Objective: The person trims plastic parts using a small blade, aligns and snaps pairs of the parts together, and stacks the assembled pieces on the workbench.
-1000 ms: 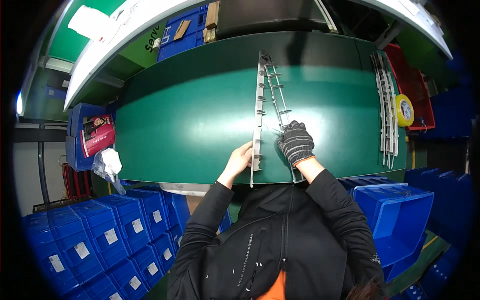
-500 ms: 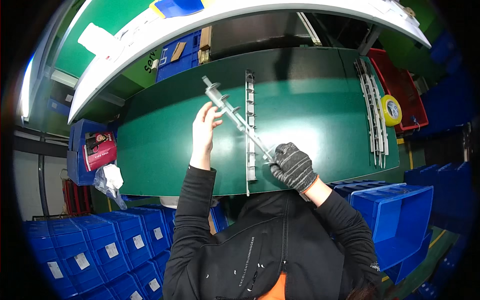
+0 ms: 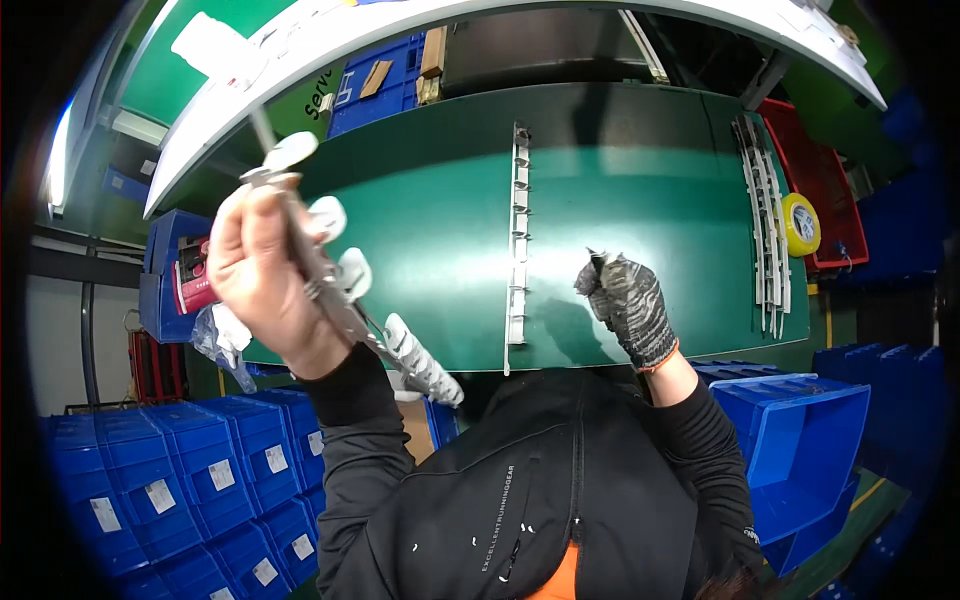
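**One strip up in my left hand, one flat on the green surface**

My left hand (image 3: 268, 275) is bare and closed around a long grey plastic strip with white tabs (image 3: 345, 290), lifted off the surface and held close to my face. Its long axis runs on a slant, from up near the white shelf edge (image 3: 420, 30) down toward my chest. My right hand (image 3: 628, 305), in a speckled knit glove, hovers low over the green surface (image 3: 430, 220) with the fingers curled in; I cannot tell whether it pinches anything.

A second strip (image 3: 517, 240) lies flat on the surface between my hands, its long axis running straight away from me. My right hand is the nearer of the two to it, just to its right near its close end.

Further right, a bundle of like strips (image 3: 765, 235) lies along the surface edge, a yellow tape roll (image 3: 802, 224) beside it, by a red bin (image 3: 825, 190). Blue bins (image 3: 180, 480) stack below on my left, another (image 3: 800, 440) on my right.
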Available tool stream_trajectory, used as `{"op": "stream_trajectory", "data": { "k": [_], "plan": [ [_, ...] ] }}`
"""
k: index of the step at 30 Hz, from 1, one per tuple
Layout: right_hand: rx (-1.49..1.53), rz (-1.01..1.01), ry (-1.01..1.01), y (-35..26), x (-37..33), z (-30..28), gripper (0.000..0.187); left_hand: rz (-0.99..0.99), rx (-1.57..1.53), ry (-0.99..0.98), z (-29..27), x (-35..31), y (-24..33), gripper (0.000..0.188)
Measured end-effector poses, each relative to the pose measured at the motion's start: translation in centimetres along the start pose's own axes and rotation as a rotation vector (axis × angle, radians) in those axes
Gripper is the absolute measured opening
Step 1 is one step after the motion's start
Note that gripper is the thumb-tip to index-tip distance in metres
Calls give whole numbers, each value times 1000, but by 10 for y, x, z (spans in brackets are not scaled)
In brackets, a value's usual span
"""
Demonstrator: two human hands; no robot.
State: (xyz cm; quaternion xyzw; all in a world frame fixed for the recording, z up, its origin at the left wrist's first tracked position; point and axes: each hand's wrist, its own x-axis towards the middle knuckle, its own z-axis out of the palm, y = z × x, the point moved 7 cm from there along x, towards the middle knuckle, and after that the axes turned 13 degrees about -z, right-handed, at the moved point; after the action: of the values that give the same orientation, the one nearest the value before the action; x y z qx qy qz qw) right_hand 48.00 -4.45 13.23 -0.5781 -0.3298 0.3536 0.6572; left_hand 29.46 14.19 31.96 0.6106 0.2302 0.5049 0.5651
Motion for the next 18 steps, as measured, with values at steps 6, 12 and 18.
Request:
{"op": "stream_trajectory", "data": {
  "k": [6,12,18],
  "plan": [
    [-458,-517,-137,-34,-2,47,16,-783,217,-347,42,-59,-137,18],
    [-411,-400,-150,-26,-4,48,16,-1029,80,-412,50,-92,-165,19],
    [-456,-350,-177,-14,-5,41,17,-1003,26,-454,53,-93,-171,20]
  ]
}}
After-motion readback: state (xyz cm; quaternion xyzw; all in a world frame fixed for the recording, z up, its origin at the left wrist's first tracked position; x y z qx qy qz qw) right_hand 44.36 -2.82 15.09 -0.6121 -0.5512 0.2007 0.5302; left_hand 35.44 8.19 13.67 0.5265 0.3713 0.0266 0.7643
